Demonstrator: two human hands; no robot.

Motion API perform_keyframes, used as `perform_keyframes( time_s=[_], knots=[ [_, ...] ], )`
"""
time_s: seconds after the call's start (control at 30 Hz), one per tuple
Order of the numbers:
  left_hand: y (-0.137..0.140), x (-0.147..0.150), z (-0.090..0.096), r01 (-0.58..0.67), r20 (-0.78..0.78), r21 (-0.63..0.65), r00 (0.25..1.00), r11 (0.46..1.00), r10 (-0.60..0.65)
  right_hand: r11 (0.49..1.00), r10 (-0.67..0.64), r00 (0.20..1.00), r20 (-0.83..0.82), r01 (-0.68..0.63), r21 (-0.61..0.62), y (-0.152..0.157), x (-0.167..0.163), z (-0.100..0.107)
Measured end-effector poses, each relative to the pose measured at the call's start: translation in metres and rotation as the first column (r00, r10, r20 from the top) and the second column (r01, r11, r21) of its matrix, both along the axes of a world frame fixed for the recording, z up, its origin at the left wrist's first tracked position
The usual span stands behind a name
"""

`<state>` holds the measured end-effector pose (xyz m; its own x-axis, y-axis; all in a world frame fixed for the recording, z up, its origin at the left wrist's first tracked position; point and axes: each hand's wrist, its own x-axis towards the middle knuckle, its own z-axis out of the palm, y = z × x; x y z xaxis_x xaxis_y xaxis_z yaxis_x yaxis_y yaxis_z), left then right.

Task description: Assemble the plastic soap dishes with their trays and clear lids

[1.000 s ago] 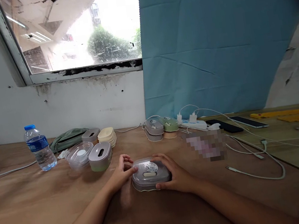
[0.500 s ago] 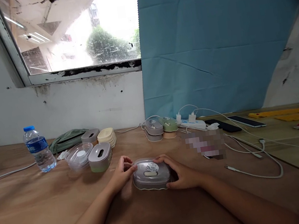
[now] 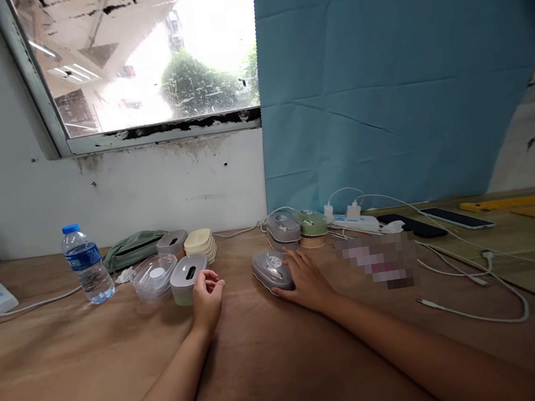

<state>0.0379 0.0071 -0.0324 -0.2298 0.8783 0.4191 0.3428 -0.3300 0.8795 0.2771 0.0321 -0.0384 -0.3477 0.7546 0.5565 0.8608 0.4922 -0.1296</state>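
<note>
Below a white wall (image 3: 166,188) with a scuffed window (image 3: 150,71) and a hanging blue cloth (image 3: 380,78), a brown table (image 3: 266,373) reaching back to the wall. At left, a water bottle (image 3: 90,272), a green pouch (image 3: 132,249), a clear tub (image 3: 155,276), a slotted box (image 3: 184,286) and a cream stack (image 3: 198,243), all close together. Left hand (image 3: 207,305) partly in front of the slotted box, fingers released and loosely curled. Near the middle, on the table, a lidded gray box (image 3: 268,273), set at an angle, with the right hand (image 3: 309,282) grasping its right side, thumb at the front, fingers over the lid. Just behind, a gray stack (image 3: 284,227) and a green stack (image 3: 311,222), blocking the way to the wall; touching or not, impossible to tell. Beside the right forearm, a pixelated patch (image 3: 381,264), unreadable; farther right, a looped cable (image 3: 513,320) and two phones (image 3: 413,225). Broad room to move between the forearms, with a slanting table edge at far right.
</note>
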Motion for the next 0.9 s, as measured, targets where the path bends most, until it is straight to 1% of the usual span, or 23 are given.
perform_keyframes(
  time_s=[0.07, 0.17, 0.27, 0.37, 0.43, 0.5, 0.6, 0.8, 0.9],
  knots=[
    [-0.001, -0.002, 0.001, -0.059, -0.08, 0.053, 0.995, 0.997, 0.063, 0.997, -0.067, 0.995, 0.077, 0.063, 0.054, 0.014, -0.016, 0.001],
    [-0.004, -0.004, 0.006, -0.148, -0.252, 0.192, 0.948, 0.97, 0.195, 0.994, -0.093, 0.987, 0.133, 0.083, 0.076, 0.035, -0.038, 0.002],
    [-0.007, -0.01, 0.013, -0.206, -0.408, 0.3, 0.855, 0.931, 0.32, 0.992, -0.103, 0.985, 0.142, 0.091, 0.087, 0.055, -0.054, 0.001],
    [-0.008, -0.019, 0.019, -0.242, -0.535, 0.358, 0.738, 0.902, 0.411, 0.991, -0.117, 0.982, 0.147, 0.105, 0.089, 0.069, -0.064, -0.001],
    [-0.007, -0.026, 0.021, -0.254, -0.609, 0.383, 0.654, 0.888, 0.449, 0.99, -0.127, 0.981, 0.148, 0.115, 0.085, 0.075, -0.067, -0.003],
    [-0.004, -0.033, 0.022, -0.259, -0.663, 0.392, 0.586, 0.883, 0.466, 0.989, -0.137, 0.979, 0.15, 0.127, 0.078, 0.079, -0.067, -0.005],
    [0.002, -0.041, 0.02, -0.27, -0.713, 0.366, 0.533, 0.89, 0.455, 0.988, -0.149, 0.977, 0.155, 0.141, 0.063, 0.083, -0.065, -0.008],
    [0.009, -0.049, 0.014, -0.258, -0.774, 0.277, 0.51, 0.926, 0.374, 0.986, -0.162, 0.977, 0.136, 0.156, 0.054, 0.089, -0.064, -0.01],
    [0.009, -0.051, 0.014, -0.289, -0.783, 0.26, 0.495, 0.921, 0.376, 0.993, -0.101, 0.985, 0.138, 0.092, 0.068, 0.081, -0.066, -0.005]
  ],
)
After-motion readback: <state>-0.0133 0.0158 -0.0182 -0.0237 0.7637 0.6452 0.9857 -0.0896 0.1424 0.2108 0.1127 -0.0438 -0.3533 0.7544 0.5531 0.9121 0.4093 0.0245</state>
